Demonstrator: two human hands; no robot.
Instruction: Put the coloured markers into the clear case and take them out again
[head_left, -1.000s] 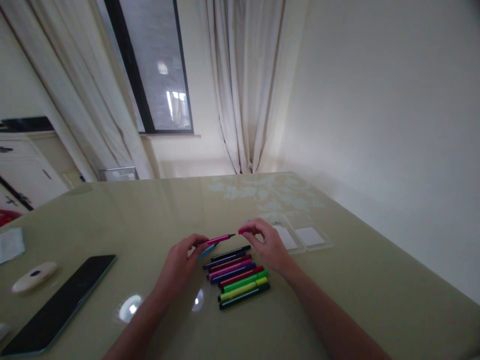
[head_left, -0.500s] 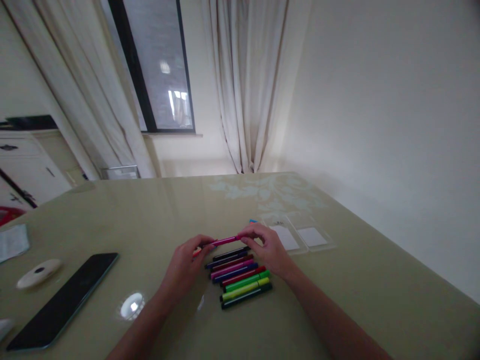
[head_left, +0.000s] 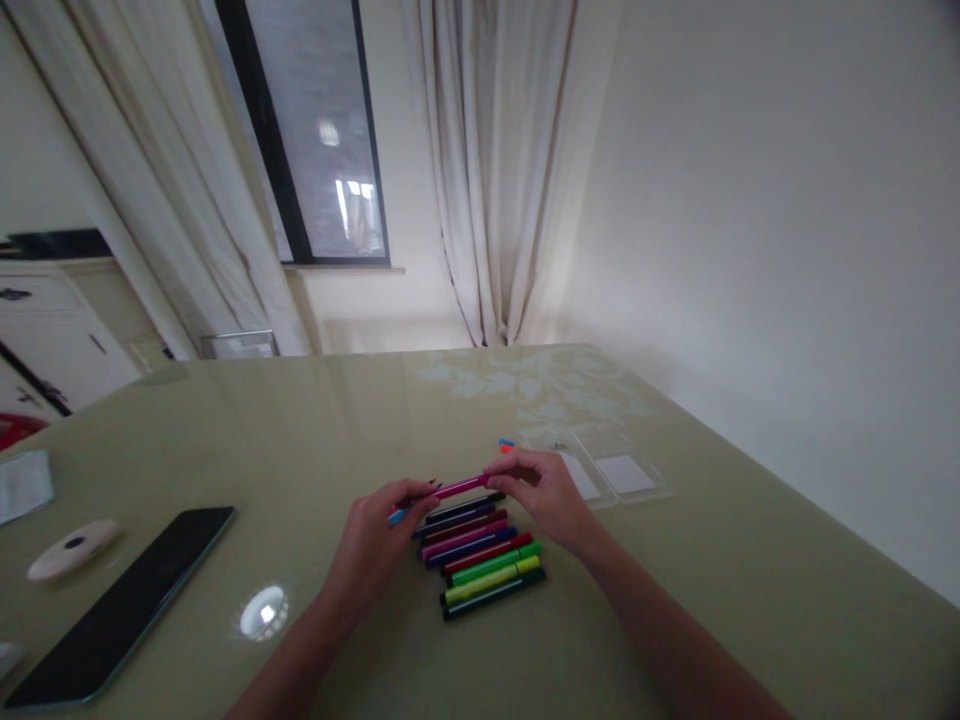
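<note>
A magenta marker pen spans the gap between my hands, just beyond a row of pens. The fingers of my left hand are closed on its left end. At its right end, my right hand pinches it between thumb and fingers. Below lie several felt-tip pens side by side, among them a dark green pen, a yellow-green pen and a red pen. Blue and orange pen ends show behind my right hand; their middles are hidden by my hands and the magenta pen.
An open clear plastic case with white inserts lies beyond my right hand. To the left are a black phone-like slab, a white oval object and a round clear glassy piece. A wall borders the table on the right.
Both hands have shifted slightly right with the magenta marker pen. More of the orange and blue pen ends shows behind my right hand, and a blue end now shows by my left.
</note>
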